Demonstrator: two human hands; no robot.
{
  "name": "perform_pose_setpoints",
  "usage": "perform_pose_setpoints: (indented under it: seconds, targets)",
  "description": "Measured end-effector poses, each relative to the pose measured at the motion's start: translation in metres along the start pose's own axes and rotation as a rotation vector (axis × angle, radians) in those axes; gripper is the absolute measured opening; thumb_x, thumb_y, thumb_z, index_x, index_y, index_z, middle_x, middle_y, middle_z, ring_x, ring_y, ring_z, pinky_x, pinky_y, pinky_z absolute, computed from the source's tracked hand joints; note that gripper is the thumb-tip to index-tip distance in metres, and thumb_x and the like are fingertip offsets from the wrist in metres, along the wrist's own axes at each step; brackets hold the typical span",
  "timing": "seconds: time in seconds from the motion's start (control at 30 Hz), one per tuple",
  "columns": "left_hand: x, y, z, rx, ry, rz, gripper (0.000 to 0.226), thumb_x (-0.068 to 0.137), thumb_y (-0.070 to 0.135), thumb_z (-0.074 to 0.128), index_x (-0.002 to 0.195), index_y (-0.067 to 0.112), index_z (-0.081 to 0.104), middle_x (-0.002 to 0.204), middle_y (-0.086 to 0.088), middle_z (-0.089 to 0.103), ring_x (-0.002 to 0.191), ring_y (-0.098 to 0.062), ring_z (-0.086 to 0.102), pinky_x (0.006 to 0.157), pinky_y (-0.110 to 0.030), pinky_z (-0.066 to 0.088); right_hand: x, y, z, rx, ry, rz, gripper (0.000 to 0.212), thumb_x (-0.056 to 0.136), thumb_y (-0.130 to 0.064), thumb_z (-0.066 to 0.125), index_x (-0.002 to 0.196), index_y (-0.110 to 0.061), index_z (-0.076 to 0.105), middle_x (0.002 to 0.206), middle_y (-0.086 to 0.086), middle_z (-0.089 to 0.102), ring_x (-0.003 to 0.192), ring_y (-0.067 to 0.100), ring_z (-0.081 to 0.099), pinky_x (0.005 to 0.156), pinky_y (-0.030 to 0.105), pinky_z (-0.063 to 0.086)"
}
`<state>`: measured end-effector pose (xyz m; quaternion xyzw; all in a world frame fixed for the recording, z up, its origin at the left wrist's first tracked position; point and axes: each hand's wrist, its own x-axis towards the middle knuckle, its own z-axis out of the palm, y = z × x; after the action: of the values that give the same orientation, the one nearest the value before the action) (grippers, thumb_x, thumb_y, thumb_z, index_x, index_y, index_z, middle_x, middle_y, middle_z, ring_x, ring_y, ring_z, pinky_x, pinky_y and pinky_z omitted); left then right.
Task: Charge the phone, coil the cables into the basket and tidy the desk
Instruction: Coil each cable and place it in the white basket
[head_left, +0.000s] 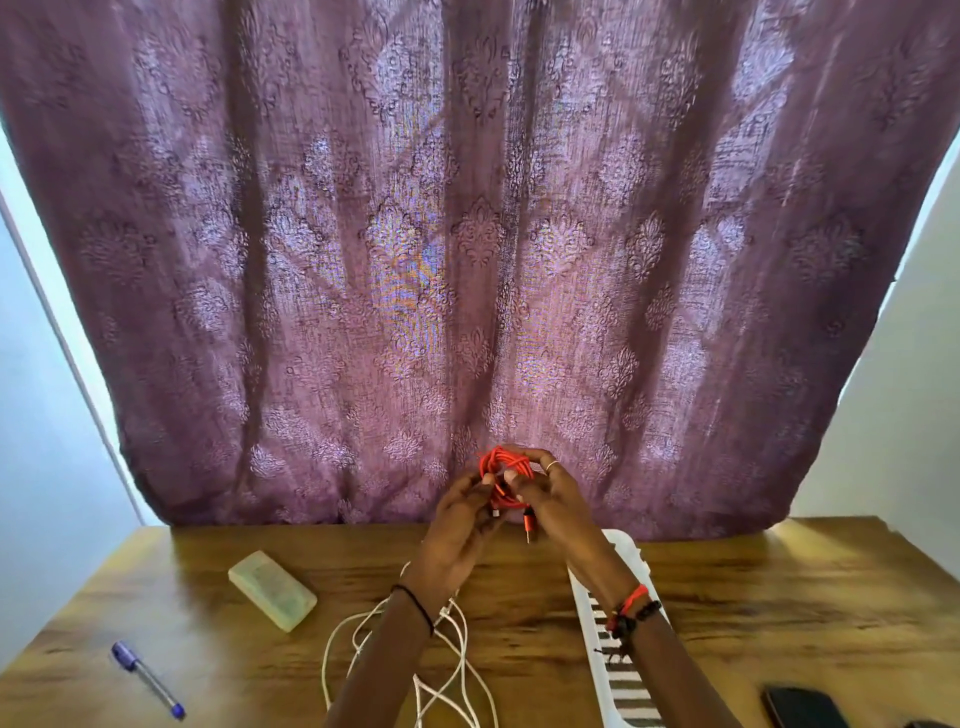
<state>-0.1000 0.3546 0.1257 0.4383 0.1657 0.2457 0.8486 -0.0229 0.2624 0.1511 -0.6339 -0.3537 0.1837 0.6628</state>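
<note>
Both my hands are raised above the wooden desk (753, 597) and hold a coiled red cable (501, 467) between them. My left hand (460, 525) pinches the coil from the left, my right hand (553, 501) grips it from the right, and a red plug hangs below the fingers. A loose white cable (452, 670) lies tangled on the desk under my left forearm. The white slatted basket (623, 675) sits under my right forearm. A dark phone (802, 706) lies at the bottom right edge.
A pale translucent box (272, 590) rests on the desk's left part, and a blue pen (148, 678) lies near the front left. A purple patterned curtain (478, 234) hangs behind the desk.
</note>
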Motion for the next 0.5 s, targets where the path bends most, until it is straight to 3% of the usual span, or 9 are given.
perform_pose_setpoints:
  seconds: [0.07, 0.17, 0.27, 0.37, 0.5]
  targets:
    - [-0.002, 0.002, -0.001, 0.001, -0.008, -0.004, 0.02, 0.095, 0.003, 0.043, 0.093, 0.009, 0.062, 0.077, -0.003, 0.073, 0.066, -0.01, 0.069, 0.063, -0.023, 0.057, 0.001, 0.001, -0.004, -0.128, 0.002, -0.023, 0.037, 0.078, -0.013, 0.073, 0.105, -0.028, 0.052, 0.094, -0.003, 0.065, 0.087, 0.015, 0.063, 0.084, 0.031, 0.053]
    - [-0.004, 0.001, -0.001, -0.038, 0.015, -0.04, 0.019, 0.095, 0.003, 0.045, 0.085, 0.007, 0.061, 0.07, -0.005, 0.072, 0.062, -0.011, 0.069, 0.058, -0.026, 0.058, 0.0, 0.002, -0.006, -0.298, 0.01, -0.044, 0.059, 0.069, -0.018, 0.081, 0.115, -0.031, 0.046, 0.097, -0.006, 0.061, 0.084, 0.004, 0.058, 0.074, 0.012, 0.047]
    - [-0.004, -0.005, 0.002, -0.101, 0.064, -0.076, 0.023, 0.095, -0.001, 0.041, 0.081, 0.005, 0.059, 0.063, -0.007, 0.069, 0.057, -0.014, 0.068, 0.056, -0.028, 0.057, -0.002, 0.006, -0.006, -0.325, 0.037, -0.007, 0.069, 0.065, -0.024, 0.084, 0.123, -0.028, 0.046, 0.099, -0.011, 0.056, 0.084, -0.001, 0.054, 0.07, 0.006, 0.04]
    - [-0.005, -0.012, 0.007, -0.156, 0.096, -0.082, 0.02, 0.097, 0.008, 0.042, 0.089, 0.006, 0.06, 0.063, -0.004, 0.067, 0.053, -0.01, 0.064, 0.069, -0.03, 0.049, -0.002, 0.016, -0.009, -0.293, 0.073, 0.072, 0.061, 0.068, -0.016, 0.083, 0.12, -0.018, 0.05, 0.091, -0.016, 0.055, 0.081, 0.0, 0.056, 0.071, 0.01, 0.043]
    - [-0.004, -0.022, 0.009, -0.135, 0.168, -0.123, 0.016, 0.092, 0.025, 0.05, 0.088, 0.015, 0.061, 0.06, 0.005, 0.066, 0.061, -0.01, 0.054, 0.059, -0.025, 0.037, -0.008, 0.028, -0.014, -0.165, 0.113, 0.137, 0.038, 0.072, -0.006, 0.078, 0.105, -0.007, 0.058, 0.078, -0.007, 0.063, 0.07, 0.006, 0.062, 0.058, 0.007, 0.046]
